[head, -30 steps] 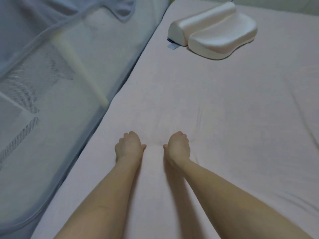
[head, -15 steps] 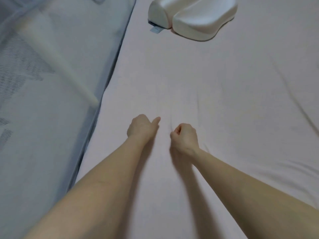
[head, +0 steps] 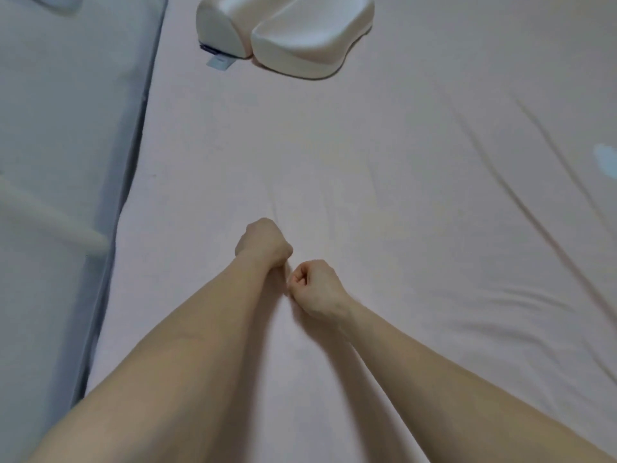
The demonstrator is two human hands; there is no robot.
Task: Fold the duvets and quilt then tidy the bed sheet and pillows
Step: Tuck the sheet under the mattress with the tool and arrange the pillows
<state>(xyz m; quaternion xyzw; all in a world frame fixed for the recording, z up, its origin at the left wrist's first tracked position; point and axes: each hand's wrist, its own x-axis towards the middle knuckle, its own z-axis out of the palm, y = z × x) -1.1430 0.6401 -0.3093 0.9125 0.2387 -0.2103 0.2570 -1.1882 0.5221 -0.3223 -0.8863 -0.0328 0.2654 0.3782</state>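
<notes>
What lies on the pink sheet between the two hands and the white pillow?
Nothing: in the head view only bare pink sheet, with faint wrinkles, lies between the left hand, the right hand and the white pillow.

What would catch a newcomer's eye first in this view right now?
Two bare forearms reach up the middle, ending in the left hand and right hand, fists close together on the pink bed sheet; whether either has a grip on the fabric is unclear. A white contoured pillow sits at the far end of the bed. Long creases cross the sheet on the right.
</notes>
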